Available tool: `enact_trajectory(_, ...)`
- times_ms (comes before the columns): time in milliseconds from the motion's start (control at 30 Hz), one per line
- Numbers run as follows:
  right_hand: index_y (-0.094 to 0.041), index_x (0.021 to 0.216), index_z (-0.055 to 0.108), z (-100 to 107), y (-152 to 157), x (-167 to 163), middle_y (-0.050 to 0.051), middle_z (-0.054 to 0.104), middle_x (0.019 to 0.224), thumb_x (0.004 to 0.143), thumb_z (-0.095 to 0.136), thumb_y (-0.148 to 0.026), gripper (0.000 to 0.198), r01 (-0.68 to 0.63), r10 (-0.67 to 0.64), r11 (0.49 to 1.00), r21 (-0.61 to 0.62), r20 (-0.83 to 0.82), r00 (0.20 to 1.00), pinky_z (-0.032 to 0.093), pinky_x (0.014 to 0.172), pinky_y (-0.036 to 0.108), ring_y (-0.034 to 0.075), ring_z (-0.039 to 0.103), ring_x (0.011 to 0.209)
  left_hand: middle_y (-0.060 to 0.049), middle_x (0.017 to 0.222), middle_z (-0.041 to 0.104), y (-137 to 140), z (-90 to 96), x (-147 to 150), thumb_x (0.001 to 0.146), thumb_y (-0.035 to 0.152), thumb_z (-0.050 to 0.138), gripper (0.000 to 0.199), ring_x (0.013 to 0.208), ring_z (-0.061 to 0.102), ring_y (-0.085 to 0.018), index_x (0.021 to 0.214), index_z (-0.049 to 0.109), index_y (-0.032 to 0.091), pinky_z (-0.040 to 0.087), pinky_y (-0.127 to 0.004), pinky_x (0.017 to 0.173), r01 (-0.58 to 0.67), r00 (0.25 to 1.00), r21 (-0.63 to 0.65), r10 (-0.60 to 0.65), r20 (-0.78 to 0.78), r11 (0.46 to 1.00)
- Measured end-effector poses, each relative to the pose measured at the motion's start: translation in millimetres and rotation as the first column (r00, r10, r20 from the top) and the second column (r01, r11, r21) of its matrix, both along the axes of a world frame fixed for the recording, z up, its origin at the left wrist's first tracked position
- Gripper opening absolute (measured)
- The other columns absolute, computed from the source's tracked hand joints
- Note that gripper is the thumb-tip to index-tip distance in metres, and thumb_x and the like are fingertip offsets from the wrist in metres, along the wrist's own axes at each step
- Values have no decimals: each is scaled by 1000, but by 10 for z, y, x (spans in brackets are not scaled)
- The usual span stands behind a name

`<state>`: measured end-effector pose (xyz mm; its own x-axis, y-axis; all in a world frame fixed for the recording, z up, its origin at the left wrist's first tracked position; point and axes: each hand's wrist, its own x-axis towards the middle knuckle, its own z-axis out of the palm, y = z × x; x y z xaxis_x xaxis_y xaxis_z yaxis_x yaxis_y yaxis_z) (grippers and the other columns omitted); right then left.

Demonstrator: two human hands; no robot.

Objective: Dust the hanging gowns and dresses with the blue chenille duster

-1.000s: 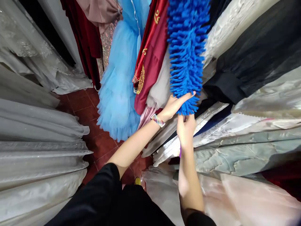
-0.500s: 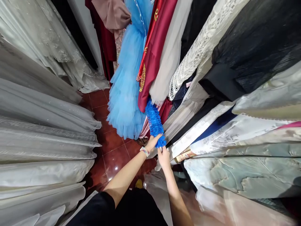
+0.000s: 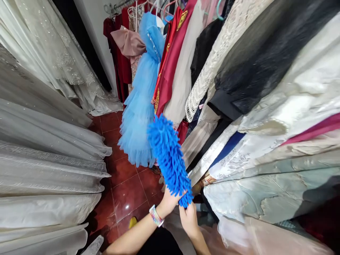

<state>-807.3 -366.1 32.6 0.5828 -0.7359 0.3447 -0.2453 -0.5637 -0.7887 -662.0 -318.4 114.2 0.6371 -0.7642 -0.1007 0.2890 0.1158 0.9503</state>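
Observation:
A fluffy blue microfiber duster [image 3: 170, 156] points up and away from me in the middle of the head view. My left hand [image 3: 170, 202], with a beaded bracelet on its wrist, is closed around the lower part of the duster's head. Just below, my right hand [image 3: 189, 217] grips its base; the handle is mostly hidden in the fingers. Behind the duster's tip hang a light blue tulle dress [image 3: 139, 99] and a dark red satin garment [image 3: 171, 71]. Whether the tip touches any cloth I cannot tell.
White gowns [image 3: 50, 163] line the left side. On the right hang a cream lace garment [image 3: 212, 63], a black sheer one [image 3: 244, 67] and a pale green dress [image 3: 265, 194]. Red floor tiles [image 3: 129, 191] run between the rows. A clothes rail [image 3: 122, 4] shows at the back.
Both hands have drawn the duster back towards me and raised it; its tip has come away from beneath the dark red garment. The view has tilted up, showing hangers at the top.

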Motion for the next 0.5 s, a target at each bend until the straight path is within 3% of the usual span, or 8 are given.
enact_trajectory(67,-23,106,80,543,-240,297,13,84,90,99,57,-26,24,42,-34,992,-121,68,997,68,74,43,32,82,82,-16,138,76,-283,528,248,76,65,94,79,132,71,-39,139,68,24,46,-63,129,-5,995,-156,20,94,988)
enact_trajectory(133,-21,115,78,1141,-474,607,13,83,94,103,56,-27,26,112,-92,968,-224,99,991,66,78,42,30,80,86,-17,136,77,-601,1088,495,84,57,90,67,131,73,-38,137,69,21,49,-63,127,61,988,-325,-12,151,944)
enact_trajectory(200,-19,117,75,1689,-693,881,12,81,93,105,54,-29,26,201,-165,935,-291,144,976,63,76,39,28,78,83,-14,136,77,-932,1612,691,84,52,92,66,133,72,-34,136,68,21,50,-57,127,102,983,-400,-31,181,911)
enact_trajectory(300,-15,124,70,2247,-1019,1183,15,80,101,107,50,-29,30,331,-268,881,-337,221,938,61,84,41,29,77,92,-12,127,79,-1427,2196,841,85,45,92,55,129,74,-32,129,70,18,53,-56,124,187,973,-484,-91,214,855)
enact_trajectory(400,-13,126,68,2389,-1309,1346,20,78,108,106,47,-28,32,405,-331,843,-353,251,909,59,88,43,32,76,98,-9,121,79,-1836,2379,858,90,36,86,34,123,76,-28,115,73,17,54,-54,122,188,969,-547,-62,241,816)
enact_trajectory(500,-14,115,69,2154,-1471,1388,21,78,103,106,46,-28,29,407,-378,851,-332,150,914,57,83,40,32,75,94,-9,115,80,-2045,2129,846,92,29,80,15,112,76,-23,101,72,19,57,-47,118,98,977,-492,10,212,865)
